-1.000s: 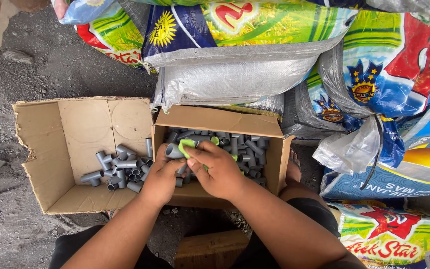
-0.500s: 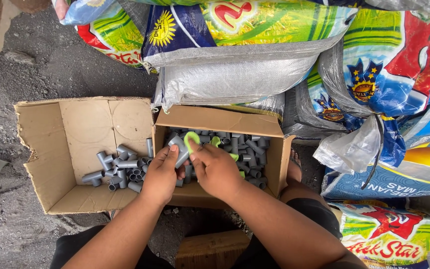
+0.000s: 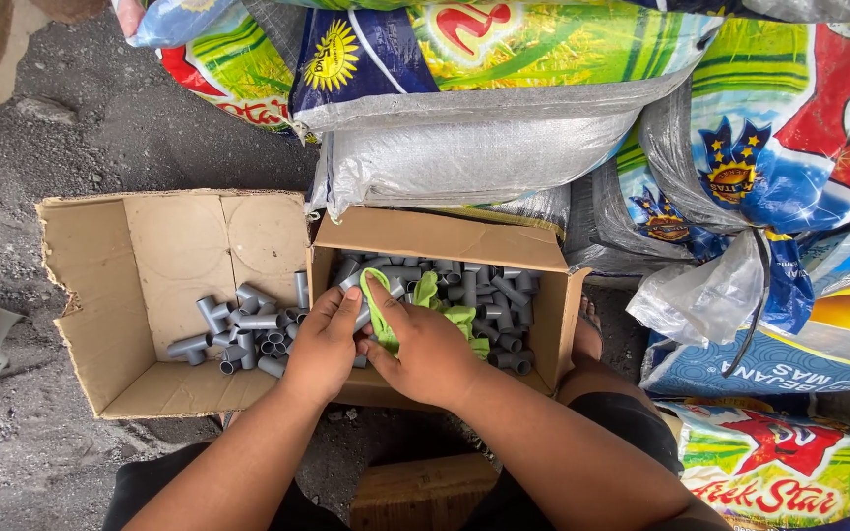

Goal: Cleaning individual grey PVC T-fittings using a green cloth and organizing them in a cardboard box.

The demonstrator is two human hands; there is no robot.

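L hand (image 3: 322, 346) and R hand (image 3: 425, 349) meet over the right box (image 3: 435, 239), which is full of grey fittings (image 3: 489, 295). L grip is closed on one grey fitting (image 3: 358, 317), fingers wrapped over it. R grip pinches a green rag (image 3: 382, 307), thumb pressing it against that fitting; the rag's tail lies on the pile toward the right. Left box (image 3: 140, 256), touching the right one, holds a smaller heap of fittings (image 3: 243, 334). Sacks (image 3: 464, 147) stacked behind, gravel floor (image 3: 12, 236).
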